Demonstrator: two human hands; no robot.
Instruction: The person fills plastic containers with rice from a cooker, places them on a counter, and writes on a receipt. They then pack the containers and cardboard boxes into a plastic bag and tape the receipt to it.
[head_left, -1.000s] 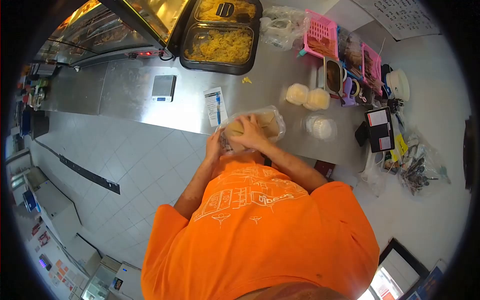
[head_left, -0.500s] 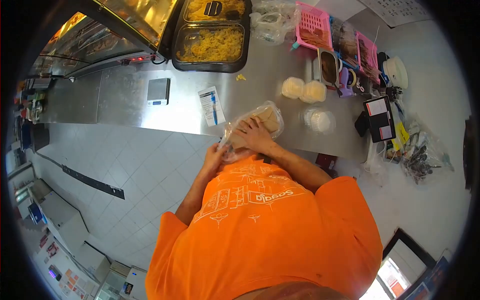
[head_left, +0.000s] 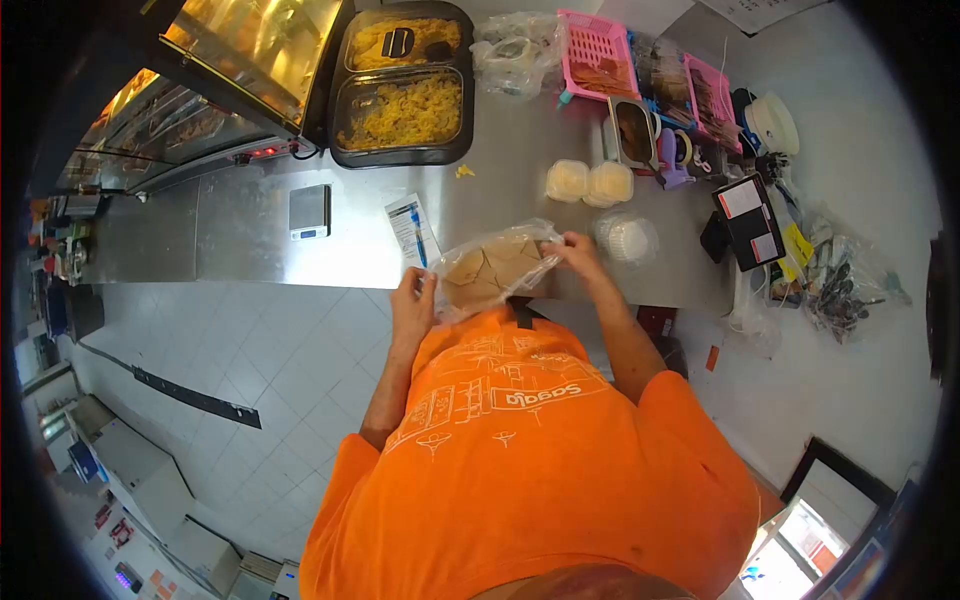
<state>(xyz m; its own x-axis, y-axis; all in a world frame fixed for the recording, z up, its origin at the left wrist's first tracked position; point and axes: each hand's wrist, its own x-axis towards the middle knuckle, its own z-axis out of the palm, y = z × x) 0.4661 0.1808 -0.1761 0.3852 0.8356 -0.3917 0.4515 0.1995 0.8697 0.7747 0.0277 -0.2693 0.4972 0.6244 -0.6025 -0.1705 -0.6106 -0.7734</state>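
Note:
A brown cardboard food box (head_left: pixel 482 272) lies inside a clear plastic bag (head_left: pixel 535 232) at the counter's front edge, close against the orange shirt. My left hand (head_left: pixel 412 296) is closed on the bag's left end, fingers pinching the film. At the opposite end, my right hand (head_left: pixel 577 253) pinches the bag beside the box's right corner. The plastic is spread between both hands, and folds show across the box top. Just beyond the left end lies a paper slip (head_left: pixel 404 226) with a blue pen (head_left: pixel 417 236) on it.
On the steel counter (head_left: pixel 250 245) stand a digital scale (head_left: pixel 309 211), a black tray of yellow rice (head_left: pixel 405 112), lidded tubs (head_left: pixel 610 183) and a stack of clear round lids (head_left: pixel 628 240). Pink baskets (head_left: pixel 598 55) and a black card terminal (head_left: pixel 750 222) are at the right. A heated display (head_left: pixel 250 60) stands back left.
My right hand has moved off the top of the box to the bag's right end. My left hand has shifted slightly left, and more of the box top shows.

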